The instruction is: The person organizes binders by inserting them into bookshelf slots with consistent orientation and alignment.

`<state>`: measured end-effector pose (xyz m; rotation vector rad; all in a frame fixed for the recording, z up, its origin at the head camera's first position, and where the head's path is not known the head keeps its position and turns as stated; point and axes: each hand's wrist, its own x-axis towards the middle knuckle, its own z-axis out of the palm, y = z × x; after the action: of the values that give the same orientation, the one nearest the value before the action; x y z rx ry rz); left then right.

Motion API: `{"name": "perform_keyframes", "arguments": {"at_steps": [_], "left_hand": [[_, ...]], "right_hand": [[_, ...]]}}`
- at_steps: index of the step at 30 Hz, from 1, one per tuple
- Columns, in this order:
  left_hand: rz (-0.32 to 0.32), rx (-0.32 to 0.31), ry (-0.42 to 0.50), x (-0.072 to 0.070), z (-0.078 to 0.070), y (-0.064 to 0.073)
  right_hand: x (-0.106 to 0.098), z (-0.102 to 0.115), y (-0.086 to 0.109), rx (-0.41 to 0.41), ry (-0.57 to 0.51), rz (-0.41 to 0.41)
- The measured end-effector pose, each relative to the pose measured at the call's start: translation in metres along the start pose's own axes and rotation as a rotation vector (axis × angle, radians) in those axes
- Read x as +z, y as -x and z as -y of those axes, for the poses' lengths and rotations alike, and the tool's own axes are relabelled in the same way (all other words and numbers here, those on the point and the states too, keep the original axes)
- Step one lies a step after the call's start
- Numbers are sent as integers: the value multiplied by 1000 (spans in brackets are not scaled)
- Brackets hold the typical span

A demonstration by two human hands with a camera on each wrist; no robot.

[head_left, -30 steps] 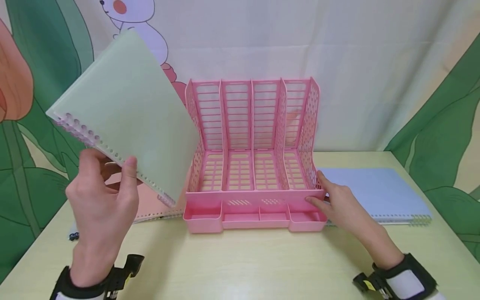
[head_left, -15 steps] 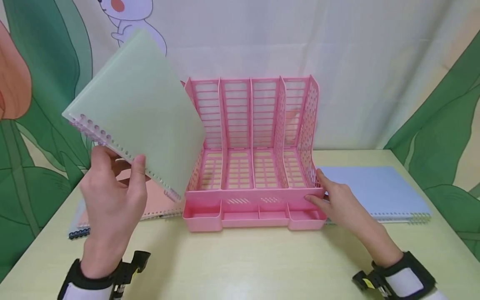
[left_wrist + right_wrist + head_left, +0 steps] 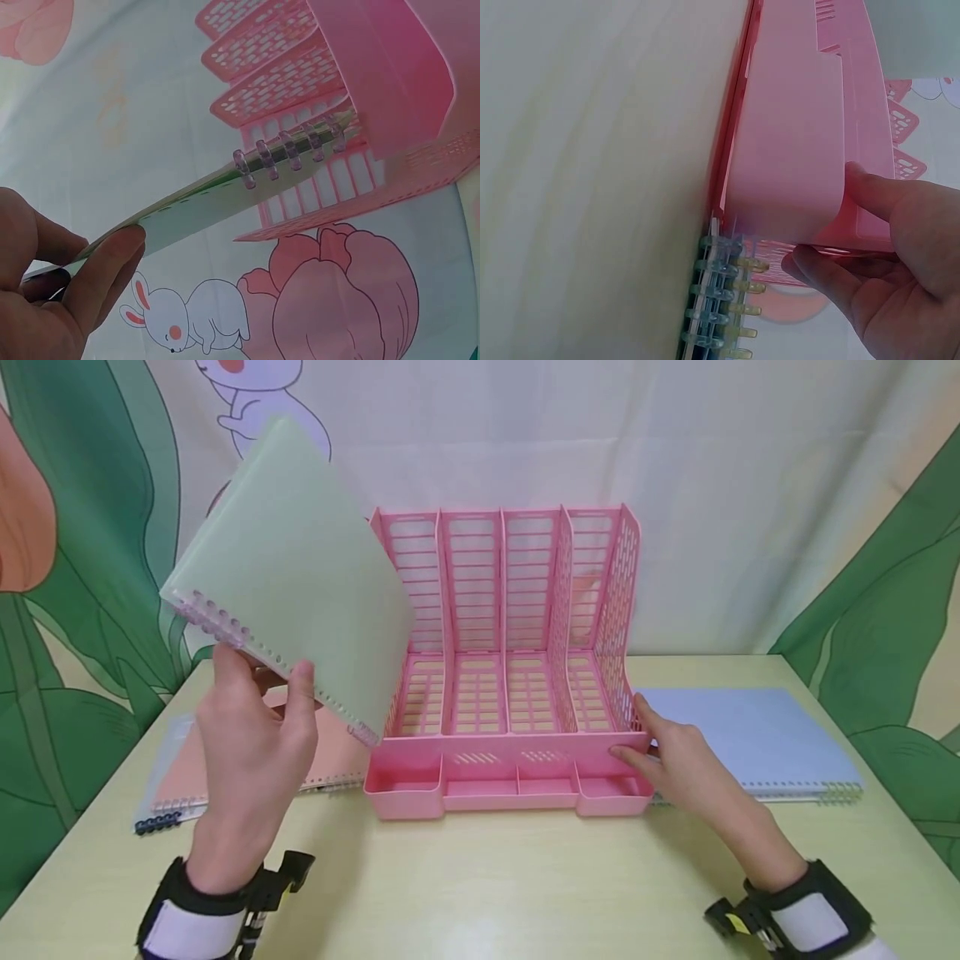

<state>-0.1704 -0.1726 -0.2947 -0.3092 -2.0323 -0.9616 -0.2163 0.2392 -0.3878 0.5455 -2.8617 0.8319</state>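
I had the left hand (image 3: 258,756) pinching the green notebook (image 3: 307,577) at its one o'clock, ringed edge (image 3: 213,617) slanting ten to four. The pink rack (image 3: 480,803) sat at two o'clock, the right hand (image 3: 678,764) gripping its corner.

legible text: 0 | labels: 0 | brands: 0 | numbers: 0 | signs: 0

I've got a pale mint-green, rectangular spiral-bound notebook (image 3: 300,577) with translucent purple rings (image 3: 289,151). My compartmented plastic rack (image 3: 506,748) is pink throughout, patterned with slots and perforations. I also see a flat light-blue notebook (image 3: 750,735), a flat salmon-pink notebook (image 3: 339,753) and a pale yellow table (image 3: 480,872). The whitish cloth backdrop (image 3: 480,435) carries green leaves (image 3: 97,518), an outlined pink flower (image 3: 341,300) and a red-cheeked white rabbit (image 3: 216,309).
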Motion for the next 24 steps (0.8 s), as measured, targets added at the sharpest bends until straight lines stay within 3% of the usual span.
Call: {"name": "perform_keyframes", "arguments": {"at_steps": [18,24], "left_hand": [[82,12,-45,14,-2,-11],[127,10,-18,23,-4,-14]], "right_hand": [[2,-4,-1,-6,-2,2],[3,-4,0,-5,0,-4]]}}
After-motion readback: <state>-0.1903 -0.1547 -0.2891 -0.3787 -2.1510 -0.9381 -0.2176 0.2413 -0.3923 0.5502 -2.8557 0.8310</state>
